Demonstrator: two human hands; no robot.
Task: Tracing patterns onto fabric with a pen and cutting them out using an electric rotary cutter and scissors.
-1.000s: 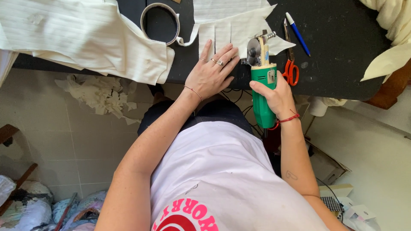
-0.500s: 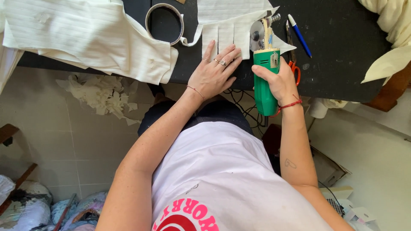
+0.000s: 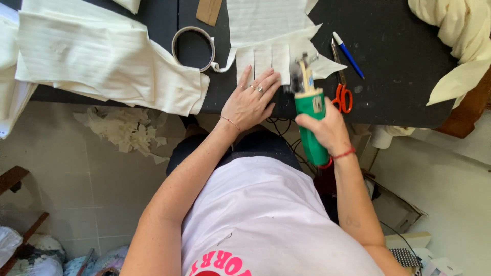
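My left hand [image 3: 250, 105] lies flat, fingers spread on the cream fabric strips [image 3: 263, 61]; my right hand [image 3: 327, 128] grips the green cutter [image 3: 310, 122] just beside them

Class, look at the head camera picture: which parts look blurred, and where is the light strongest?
Head view: the right hand and green cutting tool are smeared by motion; the left hand on the white cloth strips is sharp; daylight is brightest on the cream fabric at upper right.

soft even daylight, slight blur at hands [image 3: 327, 130]
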